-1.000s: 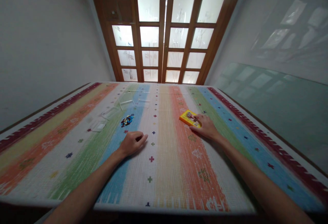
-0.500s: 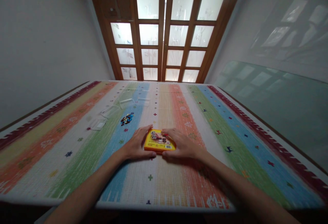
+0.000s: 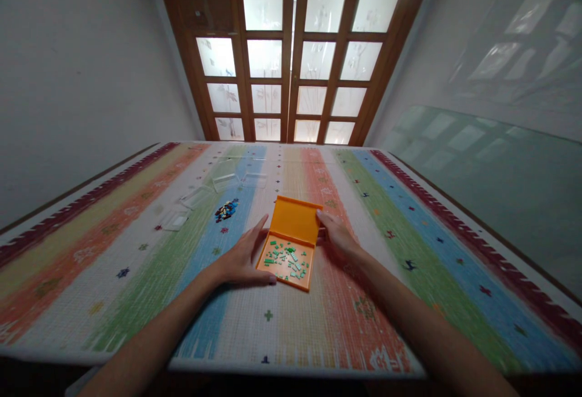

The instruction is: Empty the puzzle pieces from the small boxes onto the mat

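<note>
An orange hinged box (image 3: 295,222) lies open near the middle of the striped cloth, its lid tilted up and back. Several small green pieces (image 3: 285,257) lie scattered in its tray. My left hand (image 3: 243,256) rests against the tray's left edge, thumb along the front corner and fingers along the side. My right hand (image 3: 339,239) grips the lid's right edge with its fingertips.
A small heap of dark and blue pieces (image 3: 226,210) lies on the blue stripe beyond my left hand. Several clear plastic trays (image 3: 196,198) stand further left and back. The table (image 3: 113,245) ends at wooden glazed doors (image 3: 291,51); a glass panel lines the right wall.
My right hand slid the closed box from the right to the middle, my left hand joined it, and the lid has been swung open, showing the green pieces.
</note>
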`<state>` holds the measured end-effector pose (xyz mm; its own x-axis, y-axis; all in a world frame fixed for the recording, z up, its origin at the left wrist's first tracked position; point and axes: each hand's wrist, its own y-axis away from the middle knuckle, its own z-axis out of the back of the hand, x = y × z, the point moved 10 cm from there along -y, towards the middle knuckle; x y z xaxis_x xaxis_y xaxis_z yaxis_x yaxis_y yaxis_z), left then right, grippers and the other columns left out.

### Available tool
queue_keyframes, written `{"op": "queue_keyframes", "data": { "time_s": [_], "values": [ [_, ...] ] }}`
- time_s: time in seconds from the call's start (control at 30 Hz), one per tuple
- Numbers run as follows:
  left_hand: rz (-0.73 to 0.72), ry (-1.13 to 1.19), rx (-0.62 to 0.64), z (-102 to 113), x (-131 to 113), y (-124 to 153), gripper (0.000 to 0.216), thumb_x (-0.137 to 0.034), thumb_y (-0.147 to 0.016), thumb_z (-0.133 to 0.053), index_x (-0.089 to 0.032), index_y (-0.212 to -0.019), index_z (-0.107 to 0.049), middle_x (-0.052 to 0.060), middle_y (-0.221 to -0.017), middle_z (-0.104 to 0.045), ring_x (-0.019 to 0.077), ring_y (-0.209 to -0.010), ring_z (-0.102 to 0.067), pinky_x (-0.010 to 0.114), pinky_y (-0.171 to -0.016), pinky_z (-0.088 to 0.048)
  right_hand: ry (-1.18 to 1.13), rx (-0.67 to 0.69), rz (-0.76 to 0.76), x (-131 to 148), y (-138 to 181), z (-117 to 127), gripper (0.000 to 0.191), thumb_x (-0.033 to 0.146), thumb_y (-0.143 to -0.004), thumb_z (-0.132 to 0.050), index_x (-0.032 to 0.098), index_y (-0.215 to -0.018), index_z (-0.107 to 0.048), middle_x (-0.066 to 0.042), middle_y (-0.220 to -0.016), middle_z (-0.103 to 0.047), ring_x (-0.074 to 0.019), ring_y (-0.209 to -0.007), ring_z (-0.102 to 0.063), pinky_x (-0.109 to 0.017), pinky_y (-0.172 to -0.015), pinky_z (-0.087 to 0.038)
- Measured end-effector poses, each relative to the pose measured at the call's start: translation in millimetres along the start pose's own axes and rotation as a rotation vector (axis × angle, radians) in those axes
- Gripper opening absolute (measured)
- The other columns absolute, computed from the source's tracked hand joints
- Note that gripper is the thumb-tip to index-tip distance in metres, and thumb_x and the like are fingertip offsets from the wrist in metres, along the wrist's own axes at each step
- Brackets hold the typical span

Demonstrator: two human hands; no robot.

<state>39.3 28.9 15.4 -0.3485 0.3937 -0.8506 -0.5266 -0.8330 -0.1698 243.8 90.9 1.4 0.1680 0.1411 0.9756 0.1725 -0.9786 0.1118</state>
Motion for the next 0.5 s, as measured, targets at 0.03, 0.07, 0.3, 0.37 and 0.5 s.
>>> {"op": "queue_keyframes", "data": {
  "time_s": [0.03,0.07,0.3,0.37,0.5],
  "values": [
    [-0.017,0.077,0.026,-3,-3,0,0.137,-0.042,-0.063,-0.093,-0.032,-0.165,-0.002,0.019,-0.158,-0.046,0.0392,-0.146,-0.045,0.06,-0.119,-0.037,-0.053,-0.028,-0.046,-4,0,3,0.027,0.047,-0.088,-0.065,0.02,-0.09,-0.065,-0.005,-0.078,-0.074,-0.0167,-0.058,-0.068,-0.025,-0.05,-0.054],
    [-0.034,0.159,0.051,-5,-7,-1,0.134,-0.039,-0.065,-0.092,-0.033,-0.165,-0.003,0.018,-0.16,-0.044,0.0384,-0.145,-0.046,0.058,-0.117,-0.04,-0.1,-0.056,-0.082,-8,1,6,0.025,0.045,-0.087,-0.065,0.02,-0.09,-0.065,-0.004,-0.076,-0.074,-0.0158,-0.056,-0.067,-0.024,-0.047,-0.052],
    [0.129,0.474,0.178,-13,-13,-2,0.1,-0.024,-0.076,-0.085,-0.037,-0.159,-0.031,0.016,-0.161,-0.043,0.0345,-0.134,-0.058,0.053,-0.107,-0.053,-0.282,-0.057,-0.13,-8,10,1,0.019,0.037,-0.088,-0.064,0.018,-0.092,-0.068,-0.005,-0.077,-0.076,-0.0149,-0.058,-0.069,-0.022,-0.05,-0.055],
    [0.155,0.506,0.179,-13,-15,-3,0.09,-0.026,-0.078,-0.083,-0.035,-0.156,-0.039,0.016,-0.163,-0.04,0.0351,-0.134,-0.058,0.051,-0.105,-0.055,-0.278,-0.053,-0.154,-11,13,-2,0.02,0.037,-0.089,-0.063,0.018,-0.092,-0.067,-0.006,-0.08,-0.076,-0.0158,-0.061,-0.071,-0.023,-0.051,-0.056],
    [0.179,0.464,0.104,-2,-16,-8,0.078,-0.034,-0.082,-0.079,-0.031,-0.152,-0.046,0.015,-0.156,-0.049,0.0335,-0.128,-0.063,0.048,-0.102,-0.058,-0.269,-0.041,-0.178,-15,15,-5,0.021,0.038,-0.094,-0.06,0.018,-0.095,-0.066,-0.006,-0.082,-0.076,-0.0155,-0.062,-0.071,-0.024,-0.053,-0.057]
  ]
}}
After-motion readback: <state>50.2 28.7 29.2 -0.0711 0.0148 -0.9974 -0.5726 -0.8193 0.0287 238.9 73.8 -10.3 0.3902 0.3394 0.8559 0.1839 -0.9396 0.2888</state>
